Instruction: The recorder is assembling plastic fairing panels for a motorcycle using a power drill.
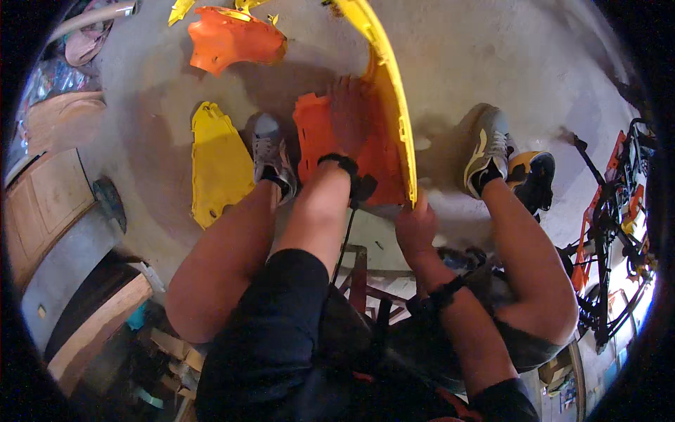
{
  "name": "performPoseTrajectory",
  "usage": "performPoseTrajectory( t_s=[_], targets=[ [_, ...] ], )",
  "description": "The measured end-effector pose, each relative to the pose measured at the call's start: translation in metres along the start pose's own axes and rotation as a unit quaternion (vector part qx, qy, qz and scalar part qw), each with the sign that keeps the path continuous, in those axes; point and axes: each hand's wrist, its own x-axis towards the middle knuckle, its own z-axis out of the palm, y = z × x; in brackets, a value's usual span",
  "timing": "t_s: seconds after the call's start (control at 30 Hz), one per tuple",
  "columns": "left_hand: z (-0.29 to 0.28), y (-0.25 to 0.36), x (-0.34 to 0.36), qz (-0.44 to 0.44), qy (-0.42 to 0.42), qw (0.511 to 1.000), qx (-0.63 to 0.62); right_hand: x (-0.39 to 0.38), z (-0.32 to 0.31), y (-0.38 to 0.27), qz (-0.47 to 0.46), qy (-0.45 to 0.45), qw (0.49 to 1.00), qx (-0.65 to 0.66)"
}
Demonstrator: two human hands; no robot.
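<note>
A long, curved yellow plastic panel [398, 98] stands on edge between my legs, its ribbed rim toward me. My right hand [416, 228] grips the near lower end of that panel. In its shade, my left hand [349, 116] lies with fingers stretched out over an orange-red plastic panel [309, 130] beside the yellow one. Whether the left fingertips also touch the yellow panel cannot be made out. Black bands are on both wrists.
A flat yellow panel [216, 165] lies left of my left shoe [269, 151]. Farther off is an orange molded shell [235, 41] with yellow pieces. A black and yellow part [533, 179] sits by my right shoe [489, 148]. Dark frame parts [605, 232] crowd the right; wooden boards [53, 200] the left.
</note>
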Motion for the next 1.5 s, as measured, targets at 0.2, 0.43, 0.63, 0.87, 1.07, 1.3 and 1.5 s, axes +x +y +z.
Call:
performPoseTrajectory(
  t_s=[0.2,0.43,0.63,0.87,1.07,1.3,1.5],
  targets=[
    [0.036,-0.03,0.007,-0.032,0.031,0.997,0.063,0.013,-0.001,0.006,0.023,-0.006,1.0,0.008],
    [0.059,-0.055,0.013,0.029,0.058,0.991,0.114,0.016,-0.002,0.001,0.048,-0.038,0.998,0.024],
    [0.039,-0.036,0.006,0.014,0.006,0.999,0.05,0.016,-0.002,-0.002,0.027,-0.009,0.999,-0.016],
    [0.007,0.038,-0.077,-0.074,-0.217,0.966,-0.121,0.025,0.005,0.013,-0.036,0.013,0.995,-0.096],
    [0.0,0.064,-0.121,-0.013,-0.087,0.996,0.0,0.023,0.001,-0.001,-0.026,0.07,0.997,-0.016],
    [0.026,0.034,-0.127,0.045,-0.092,0.993,0.058,0.019,-0.002,-0.017,-0.012,0.045,0.999,-0.019],
    [0.049,0.007,-0.128,0.034,-0.091,0.994,0.046,0.008,-0.009,-0.04,0.018,-0.003,1.0,0.025]
  ],
)
